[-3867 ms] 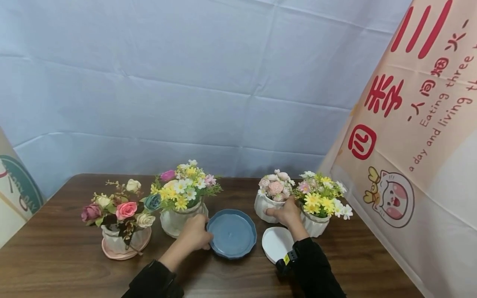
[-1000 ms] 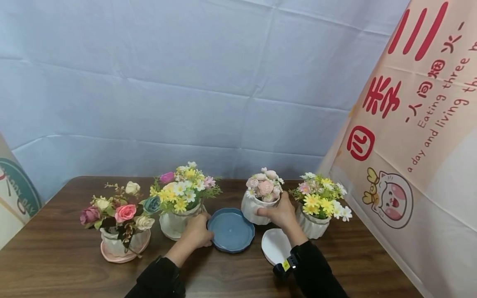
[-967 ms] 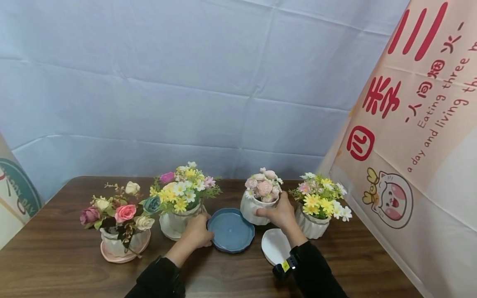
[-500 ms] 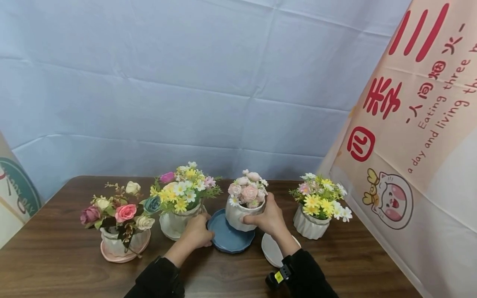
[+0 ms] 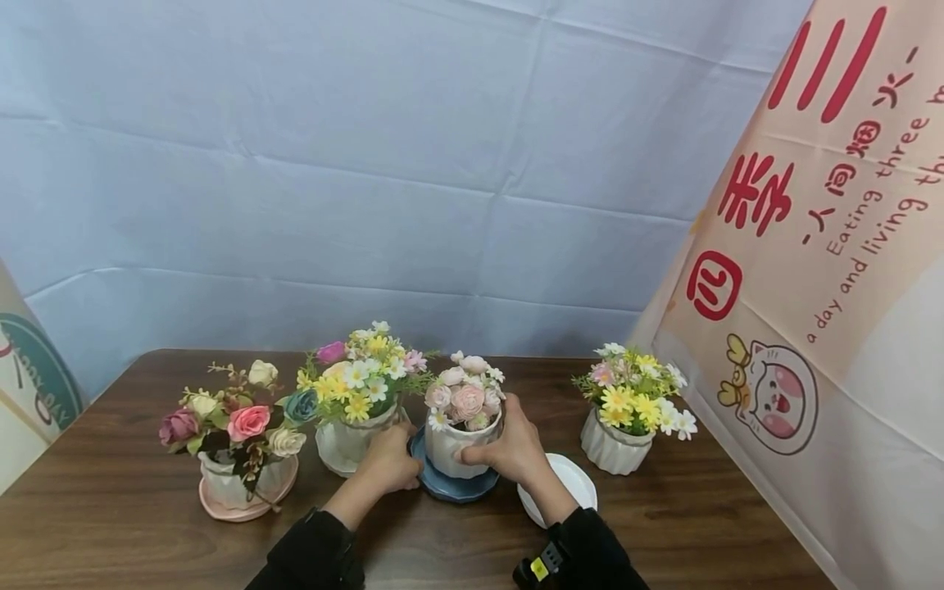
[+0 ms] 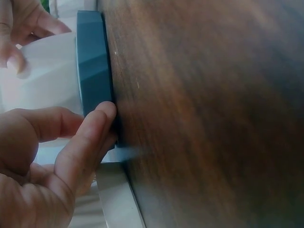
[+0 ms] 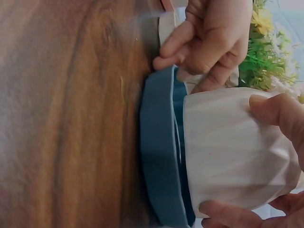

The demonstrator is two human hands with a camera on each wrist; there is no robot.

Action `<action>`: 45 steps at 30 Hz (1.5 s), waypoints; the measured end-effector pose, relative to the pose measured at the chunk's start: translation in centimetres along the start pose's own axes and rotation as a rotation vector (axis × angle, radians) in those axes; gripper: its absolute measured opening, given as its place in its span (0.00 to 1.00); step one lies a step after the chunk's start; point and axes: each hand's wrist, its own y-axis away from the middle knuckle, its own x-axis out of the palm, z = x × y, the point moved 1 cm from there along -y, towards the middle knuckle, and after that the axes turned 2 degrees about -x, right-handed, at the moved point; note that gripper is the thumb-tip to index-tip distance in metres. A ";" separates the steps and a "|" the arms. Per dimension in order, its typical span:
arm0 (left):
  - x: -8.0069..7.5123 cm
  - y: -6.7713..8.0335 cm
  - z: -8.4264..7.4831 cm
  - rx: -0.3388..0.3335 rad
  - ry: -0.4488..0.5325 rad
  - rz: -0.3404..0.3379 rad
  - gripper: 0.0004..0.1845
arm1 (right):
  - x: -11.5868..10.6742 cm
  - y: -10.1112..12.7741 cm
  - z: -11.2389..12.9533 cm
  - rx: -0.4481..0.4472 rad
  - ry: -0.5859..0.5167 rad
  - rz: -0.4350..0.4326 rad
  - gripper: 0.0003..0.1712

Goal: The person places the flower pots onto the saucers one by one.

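Observation:
In the head view a white ribbed flowerpot (image 5: pixel 446 451) of pale pink flowers stands within the rim of a round blue saucer (image 5: pixel 459 493). My right hand (image 5: pixel 514 447) grips the pot from the right, its thumb across the front. At the saucer's left edge is my left hand (image 5: pixel 387 460). The left wrist view has this left hand (image 6: pixel 52 161) pinching the blue rim (image 6: pixel 93 61) between thumb and fingers. Close up in the right wrist view, the pot's base (image 7: pixel 199 152) sits inside the saucer wall (image 7: pixel 159 142), with right fingers on both sides of the pot.
Right of the saucer lies a white saucer (image 5: pixel 581 483), partly under my right forearm. A white pot (image 5: pixel 618 447) of yellow flowers stands behind it. Left are another flowerpot (image 5: pixel 342 442) and a rose pot (image 5: pixel 229 479) on a pink saucer (image 5: pixel 221 512). A cloth (image 5: pixel 332 180) hangs behind.
My right hand has carried the pink-flower pot leftward from beside the yellow-flower pot, over the blue saucer and down into it. My left hand has stayed at the saucer's rim.

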 end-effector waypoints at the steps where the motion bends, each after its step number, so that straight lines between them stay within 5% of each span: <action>1: 0.0 0.0 0.0 0.000 0.002 0.000 0.28 | 0.1 0.0 0.0 -0.003 0.003 0.001 0.58; 27: 0.6 -0.3 -0.3 -0.061 0.008 -0.007 0.31 | 1.1 0.4 -0.4 0.081 0.063 0.085 0.61; 37: 1.3 -0.7 -1.1 -0.076 -0.150 -0.061 0.24 | 1.3 0.1 -0.9 0.058 0.070 0.079 0.61; 45: 2.1 -3.0 -2.0 -0.120 -0.274 -0.116 0.12 | 0.7 -1.9 -1.8 0.022 0.015 0.088 0.59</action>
